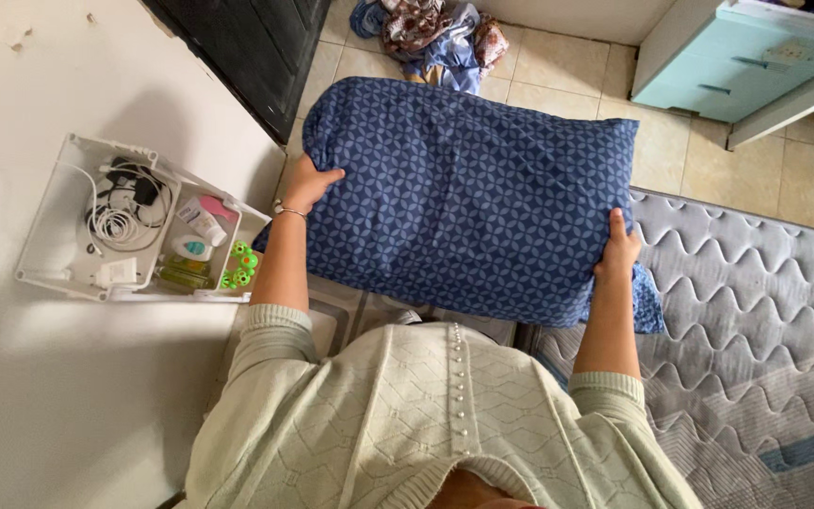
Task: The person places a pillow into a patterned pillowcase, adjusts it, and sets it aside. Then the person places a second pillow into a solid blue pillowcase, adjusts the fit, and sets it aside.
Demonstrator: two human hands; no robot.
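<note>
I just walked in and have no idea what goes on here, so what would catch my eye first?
A large blue pillow with a pale lattice pattern fills the middle, gripped at its ends by the left hand and the right hand. To the left, a white plastic wall shelf holds coiled white cables and small bottles. A grey quilted mattress lies at the right.

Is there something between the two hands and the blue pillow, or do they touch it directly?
Nothing visible is in the way. The left hand grips the pillow at one end and the right hand grips the other end, both directly on the fabric. The pillow is held up in front of the person, above the floor and the mattress edge.
</note>
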